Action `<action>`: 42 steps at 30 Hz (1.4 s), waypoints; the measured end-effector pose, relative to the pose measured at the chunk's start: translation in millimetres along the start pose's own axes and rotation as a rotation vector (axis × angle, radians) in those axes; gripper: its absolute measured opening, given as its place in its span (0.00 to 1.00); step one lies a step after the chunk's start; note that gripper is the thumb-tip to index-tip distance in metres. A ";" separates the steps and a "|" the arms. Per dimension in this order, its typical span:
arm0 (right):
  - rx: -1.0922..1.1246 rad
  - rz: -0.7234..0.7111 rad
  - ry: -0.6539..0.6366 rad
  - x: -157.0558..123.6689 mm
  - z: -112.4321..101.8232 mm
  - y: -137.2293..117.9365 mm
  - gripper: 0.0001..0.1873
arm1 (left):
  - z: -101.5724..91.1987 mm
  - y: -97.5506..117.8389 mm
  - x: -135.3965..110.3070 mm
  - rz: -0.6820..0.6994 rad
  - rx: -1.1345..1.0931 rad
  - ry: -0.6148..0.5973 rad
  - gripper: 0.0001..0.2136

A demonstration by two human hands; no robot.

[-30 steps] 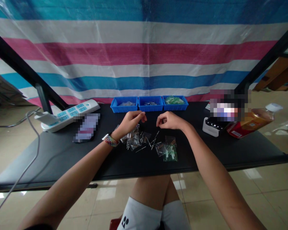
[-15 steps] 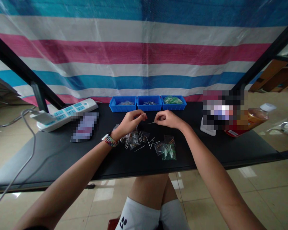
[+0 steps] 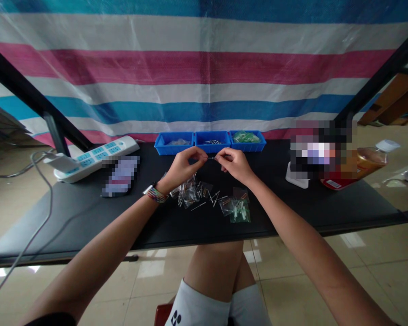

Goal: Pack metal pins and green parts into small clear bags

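A thin metal rod [image 3: 211,158] spans the small gap between my hands, just in front of the blue trays. My left hand [image 3: 186,165] pinches its left end with thumb and fingertips. On the other end, the fingers of my right hand [image 3: 235,164] are closed in a pinch. Below my left hand lies a pile of small clear bags and metal pins [image 3: 189,194]. Several loose metal rods [image 3: 215,197] are scattered beside it. To their right are clear bags with copper-coloured pieces [image 3: 227,205] and a green bag with white pieces [image 3: 240,212].
Three joined blue trays stand at the back: clear bags in the left tray [image 3: 159,148], metal rods in the middle tray [image 3: 212,151], green bags in the right tray [image 3: 247,147]. A power strip [image 3: 98,156] and phone [image 3: 121,176] lie left; a bottle [image 3: 367,160] lies right.
My right hand has moved left with the metal rod, and my left hand has closed on the rod's other end. The hands are nearer each other. The view has shifted slightly.
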State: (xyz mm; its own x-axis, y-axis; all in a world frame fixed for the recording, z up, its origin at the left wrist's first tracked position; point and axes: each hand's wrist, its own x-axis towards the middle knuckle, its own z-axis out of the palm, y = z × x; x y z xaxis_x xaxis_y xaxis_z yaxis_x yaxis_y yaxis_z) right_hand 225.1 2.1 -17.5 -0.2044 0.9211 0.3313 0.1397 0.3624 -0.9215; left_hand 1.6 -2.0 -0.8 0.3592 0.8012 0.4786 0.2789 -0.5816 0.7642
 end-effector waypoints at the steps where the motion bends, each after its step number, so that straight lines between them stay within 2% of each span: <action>1: 0.020 0.003 0.002 -0.8 1.1 -0.2 0.15 | 0.2 -0.3 0.3 -0.005 0.002 0.015 0.10; 8: 0.137 -0.021 0.019 -4.1 7.7 -1.4 0.16 | -0.5 -4.9 0.8 -0.033 0.043 0.083 0.16; 16: 0.128 -0.013 0.036 -4.2 8.8 -4.3 0.21 | -0.2 -3.7 0.2 -0.060 0.011 0.059 0.21; 23: 0.153 -0.024 0.072 -0.4 6.8 -1.8 0.26 | -4.4 -1.9 -0.9 -0.013 -0.025 0.015 0.13; 28: 0.167 -0.036 0.059 0.6 7.5 1.2 0.29 | -5.3 -0.7 -1.2 0.033 0.008 0.004 0.11; 34: 0.207 -0.028 0.056 -1.5 8.1 -3.2 0.23 | -7.6 3.3 -1.2 0.111 0.116 0.036 0.11; 42: 0.236 -0.052 0.017 -3.8 6.6 -10.7 0.15 | -4.9 3.6 -2.3 0.139 0.129 0.054 0.13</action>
State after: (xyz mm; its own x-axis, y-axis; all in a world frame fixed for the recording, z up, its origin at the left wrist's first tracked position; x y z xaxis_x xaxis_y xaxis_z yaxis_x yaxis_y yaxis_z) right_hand 218.0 -6.2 -10.3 -0.1892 0.9051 0.3809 -0.1010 0.3679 -0.9244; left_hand -2.6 -5.3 2.9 0.3545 0.7163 0.6010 0.3434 -0.6976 0.6289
